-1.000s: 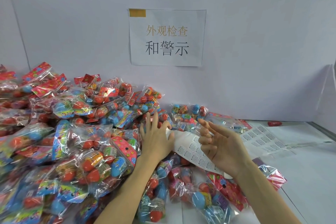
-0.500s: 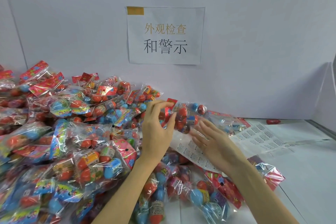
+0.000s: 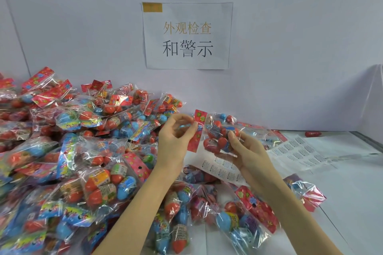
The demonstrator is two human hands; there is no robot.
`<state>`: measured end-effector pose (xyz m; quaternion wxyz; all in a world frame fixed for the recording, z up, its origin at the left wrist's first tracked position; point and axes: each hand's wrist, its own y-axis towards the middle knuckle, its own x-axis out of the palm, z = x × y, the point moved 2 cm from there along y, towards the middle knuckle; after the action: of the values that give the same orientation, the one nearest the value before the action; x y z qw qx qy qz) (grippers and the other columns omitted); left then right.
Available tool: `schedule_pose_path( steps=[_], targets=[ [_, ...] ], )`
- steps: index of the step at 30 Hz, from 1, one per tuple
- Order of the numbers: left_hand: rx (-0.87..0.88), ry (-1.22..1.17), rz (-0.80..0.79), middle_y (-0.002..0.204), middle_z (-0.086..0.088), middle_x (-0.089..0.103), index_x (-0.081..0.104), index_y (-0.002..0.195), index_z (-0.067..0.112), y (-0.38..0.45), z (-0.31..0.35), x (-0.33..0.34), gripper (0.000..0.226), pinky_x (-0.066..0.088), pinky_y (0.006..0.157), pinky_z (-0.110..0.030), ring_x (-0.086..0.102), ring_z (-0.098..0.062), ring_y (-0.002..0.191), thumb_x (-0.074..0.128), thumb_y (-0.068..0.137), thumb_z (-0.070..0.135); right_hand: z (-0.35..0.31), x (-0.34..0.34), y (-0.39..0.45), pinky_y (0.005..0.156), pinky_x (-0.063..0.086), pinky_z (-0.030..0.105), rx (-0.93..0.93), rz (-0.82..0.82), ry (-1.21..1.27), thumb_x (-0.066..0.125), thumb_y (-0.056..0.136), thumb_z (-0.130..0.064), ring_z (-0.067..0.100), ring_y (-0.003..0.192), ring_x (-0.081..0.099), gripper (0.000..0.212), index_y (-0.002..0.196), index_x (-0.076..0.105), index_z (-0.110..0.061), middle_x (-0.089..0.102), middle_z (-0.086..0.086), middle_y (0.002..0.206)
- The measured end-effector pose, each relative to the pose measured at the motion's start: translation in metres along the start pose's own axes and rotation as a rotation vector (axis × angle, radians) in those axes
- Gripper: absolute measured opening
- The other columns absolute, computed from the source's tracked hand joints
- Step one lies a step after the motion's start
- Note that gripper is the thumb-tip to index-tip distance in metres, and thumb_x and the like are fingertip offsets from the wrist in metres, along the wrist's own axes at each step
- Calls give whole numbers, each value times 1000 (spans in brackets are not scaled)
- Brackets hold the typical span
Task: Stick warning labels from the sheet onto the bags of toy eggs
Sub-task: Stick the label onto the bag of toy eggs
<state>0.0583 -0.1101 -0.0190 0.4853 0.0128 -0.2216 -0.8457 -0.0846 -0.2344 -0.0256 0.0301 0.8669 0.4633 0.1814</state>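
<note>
From the head camera, two bare hands are raised over the table (image 3: 352, 192), sharing one bag of toy eggs (image 3: 219, 130). The left hand (image 3: 176, 136) pinches the bag's red header card (image 3: 198, 130) between thumb and fingertips, the other fingers curled. The right hand (image 3: 246, 151) cups the clear pouch from beneath, thumb curled over the front. Through the film, roughly five or six eggs show, red and blue (glare blurs the count).

Two label sheets are visible: one sheet (image 3: 223, 170) lies just under the held bag, beneath the right hand, and a second sheet (image 3: 298, 151) lies further right on the table. Their print is too small to read.

A heap of bagged eggs (image 3: 83, 151), too many to count, fills the left side, and more bags (image 3: 228, 213) lie between the forearms. A single loose red egg (image 3: 313, 134) sits by the wall. One paper sign (image 3: 187, 35) on the wall reads "外观检查" and "和警示".
</note>
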Motion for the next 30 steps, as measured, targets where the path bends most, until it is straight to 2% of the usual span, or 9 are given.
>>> schedule_pose_path(
  steps=[5, 8, 11, 14, 17, 19, 22, 26, 30],
  targets=[
    [-117, 60, -125, 95, 26, 74, 64, 122, 36, -3, -5, 2, 41, 55, 78, -10, 69, 11, 93, 81, 87, 47, 2, -2, 1, 84, 64, 37, 16, 17, -35, 65, 98, -23, 37, 104, 75, 35, 126, 59, -2, 76, 21, 114],
    [-117, 144, -204, 85, 7, 79, 80, 98, 28, -4, -7, 2, 30, 59, 83, -24, 75, -8, 89, 75, 85, 55, 2, -4, 0, 92, 61, 46, 46, -23, -90, 63, 101, -35, 36, 106, 74, 37, 126, 63, -7, 77, 13, 116],
    [-46, 164, -220, 74, 6, 75, 82, 88, 32, -8, -5, 3, 20, 54, 73, -15, 71, -6, 75, 74, 91, 50, 2, -6, 0, 86, 61, 45, 62, 58, -159, 60, 95, -53, 29, 99, 77, 45, 108, 77, -13, 79, 6, 106],
    [-13, 182, -208, 69, 6, 73, 80, 83, 33, -7, -4, 3, 21, 53, 67, -16, 67, -6, 66, 71, 97, 46, 2, -12, 2, 86, 63, 49, 77, 78, -131, 66, 92, -47, 34, 98, 77, 36, 102, 82, -16, 79, 12, 107],
    [-29, 165, -183, 74, -8, 75, 81, 84, 28, -8, -5, 4, 27, 57, 68, -28, 72, -31, 69, 72, 93, 52, 1, -12, 2, 67, 64, 36, 112, 76, -42, 69, 93, -43, 27, 85, 78, 35, 105, 84, -15, 79, 13, 107],
    [-21, 167, -151, 73, -17, 73, 80, 83, 23, -8, -6, 4, 30, 55, 64, -35, 68, -40, 65, 72, 94, 50, 2, -11, 1, 68, 63, 32, 130, 66, -25, 64, 98, -46, 23, 83, 77, 37, 110, 83, -15, 79, 11, 106],
    [-59, 142, -54, 78, -5, 78, 80, 83, 26, -5, -8, -1, 22, 62, 66, -32, 76, -25, 71, 71, 97, 42, 4, -7, 3, 81, 63, 33, 148, -36, -72, 66, 96, -46, 30, 100, 77, 48, 124, 71, -8, 79, 14, 112],
    [-188, 125, -175, 96, 7, 79, 78, 104, 25, -2, -11, -1, 11, 56, 87, -36, 75, -10, 93, 66, 102, 27, 6, -9, 3, 75, 59, 29, 109, 13, -168, 70, 93, -39, 30, 98, 75, 39, 118, 73, -9, 80, 11, 103],
    [-195, 161, -325, 111, 18, 76, 75, 115, 38, -7, -7, 5, 29, 50, 89, -19, 68, 0, 107, 68, 93, 55, 5, -11, 0, 74, 54, 31, 60, -23, -382, 63, 94, -66, 19, 71, 65, 47, 107, 81, -25, 78, 9, 85]
  ],
)
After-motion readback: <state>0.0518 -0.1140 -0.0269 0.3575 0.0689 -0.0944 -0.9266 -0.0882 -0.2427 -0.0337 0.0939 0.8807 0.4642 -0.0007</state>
